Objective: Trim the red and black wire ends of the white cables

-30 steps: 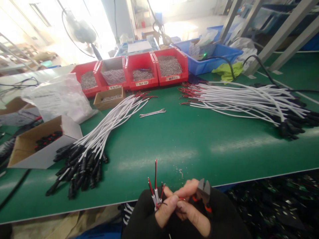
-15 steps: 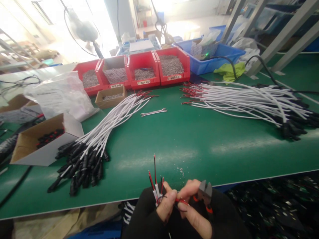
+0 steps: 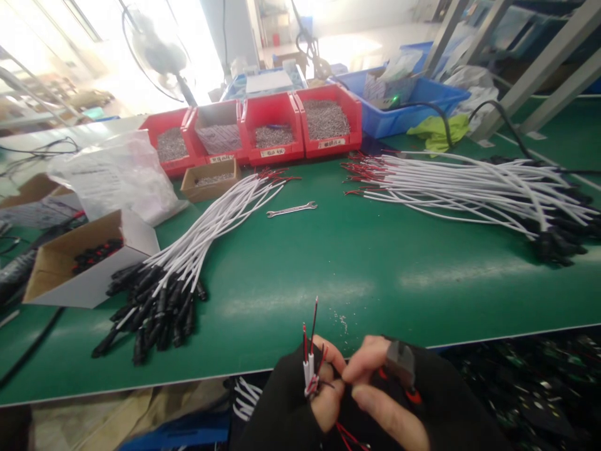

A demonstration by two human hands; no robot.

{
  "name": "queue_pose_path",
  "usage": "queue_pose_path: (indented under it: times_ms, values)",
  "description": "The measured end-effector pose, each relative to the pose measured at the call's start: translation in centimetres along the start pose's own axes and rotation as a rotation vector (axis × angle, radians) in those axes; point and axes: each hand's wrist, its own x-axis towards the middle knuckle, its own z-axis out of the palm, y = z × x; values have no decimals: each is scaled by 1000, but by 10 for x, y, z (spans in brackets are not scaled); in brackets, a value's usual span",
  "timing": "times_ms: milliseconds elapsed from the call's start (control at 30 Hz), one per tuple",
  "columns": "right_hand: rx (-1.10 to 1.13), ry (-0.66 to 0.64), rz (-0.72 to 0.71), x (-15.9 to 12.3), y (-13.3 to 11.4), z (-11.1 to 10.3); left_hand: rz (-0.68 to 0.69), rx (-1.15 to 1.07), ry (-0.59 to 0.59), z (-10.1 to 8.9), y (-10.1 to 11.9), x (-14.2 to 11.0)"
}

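Observation:
My left hand point(image 3: 327, 394) is closed around several white cables point(image 3: 308, 369), whose red and black wire ends stick up above the fingers. My right hand point(image 3: 387, 391) holds pliers point(image 3: 400, 363) with grey jaws and orange handles tucked in the palm. Its thumb and index finger reach to the left fingertips; whether they pinch a wire there cannot be made out. Loose red wires point(image 3: 346, 435) hang below the hands, over the dark clothing on my lap.
On the green table point(image 3: 300, 269) lie a left cable bundle point(image 3: 211, 216), a right cable bundle point(image 3: 460, 185) and a wrench point(image 3: 292, 209). Red bins point(image 3: 277, 153) of small metal parts stand behind, beside a blue crate point(image 3: 375, 128). An open carton point(image 3: 89, 285) sits left.
Both hands have shifted slightly right. The red wires that were between the fingers now hang lower, and the right thumb and index finger have come off them to the left fingertips.

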Motion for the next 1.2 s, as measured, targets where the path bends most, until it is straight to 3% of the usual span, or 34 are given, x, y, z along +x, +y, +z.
queue_pose_path:
  times_ms: [100,267,433,500,700,900,1033,1200]
  values:
    - [-95,106,-48,3,4,5,93,-13,-24,8,-8,7]
    - [-191,61,-38,2,8,8,72,-76,24,21,-21,19]
    - [-148,13,6,2,6,8,44,-3,81,8,-26,18]
    - [-151,29,14,3,5,8,30,8,84,2,-23,15]
    - [-132,36,92,1,1,9,13,50,-56,2,-7,6]
    - [95,178,131,-1,-3,22,-64,74,26,-1,11,-1]
    - [143,180,199,1,-4,24,-111,21,89,0,16,-3]
    - [324,195,232,-1,6,27,-142,16,24,1,22,-2]
